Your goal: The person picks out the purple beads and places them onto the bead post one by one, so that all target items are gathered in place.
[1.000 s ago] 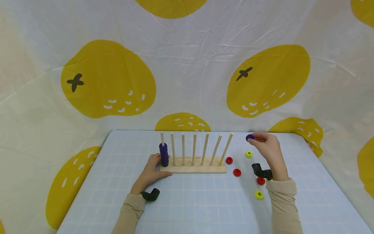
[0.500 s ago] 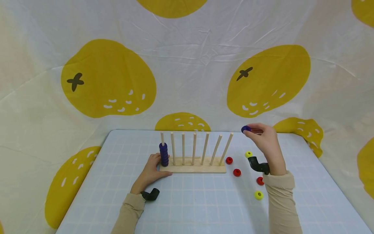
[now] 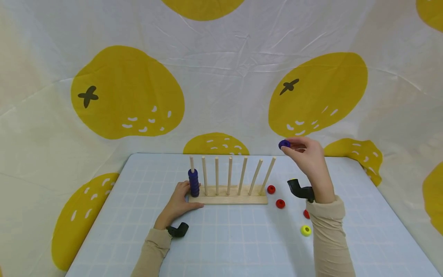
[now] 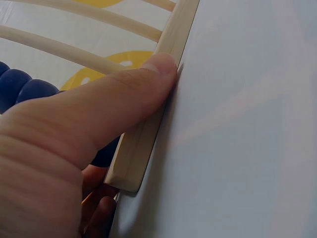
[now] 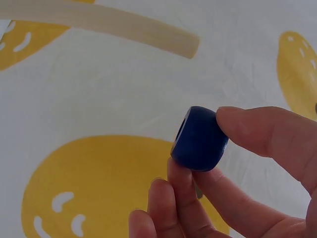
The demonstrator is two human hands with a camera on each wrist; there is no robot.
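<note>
A wooden peg rack with several upright pegs stands on the table. Its leftmost peg carries a stack of dark blue beads, the peg's tip showing above them. My left hand grips the left end of the rack's base, the thumb along the front edge in the left wrist view; its other fingers are mostly hidden behind. Up in the air, right of the rightmost peg, my right hand pinches one blue bead between thumb and fingers. The bead's hole faces sideways toward the left in the right wrist view.
Right of the rack lie red beads, another red bead, and a third one partly behind the right sleeve. A yellow bead lies nearer the front. Behind the table hangs a white cloth printed with yellow fruit.
My right hand has risen and shifted left with the blue bead in its pinch. The farther yellow bead is now almost wholly covered by the wrist mount. My left hand stays on the rack.
</note>
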